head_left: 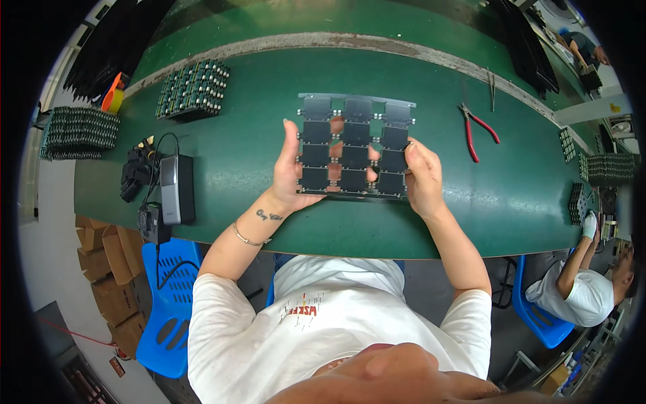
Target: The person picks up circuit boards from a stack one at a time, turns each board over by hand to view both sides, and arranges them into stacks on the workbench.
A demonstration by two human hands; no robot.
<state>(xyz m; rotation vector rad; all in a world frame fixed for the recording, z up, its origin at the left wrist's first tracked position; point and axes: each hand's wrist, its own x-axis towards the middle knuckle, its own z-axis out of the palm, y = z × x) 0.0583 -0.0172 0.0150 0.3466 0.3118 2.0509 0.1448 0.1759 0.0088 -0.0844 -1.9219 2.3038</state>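
Circuit-board panel (354,146), dark, thin, stiff, likely light and snap-prone at its joints; left hand (291,174) and right hand (422,176) pinching its opposite side edges above the green bench (235,141).

Both hands hold a dark panel of circuit boards (354,145) above the green bench (256,168): left hand (291,172) at nine o'clock, right hand (422,176) at four. Red pliers (476,128) lie at two o'clock.

Brown cardboard boxes (108,269) stacked on the floor, left of the blue chair (168,303) — plain, flaps partly open. One small dark red-edged sign (117,367) low on the floor nearby. No screens visible.
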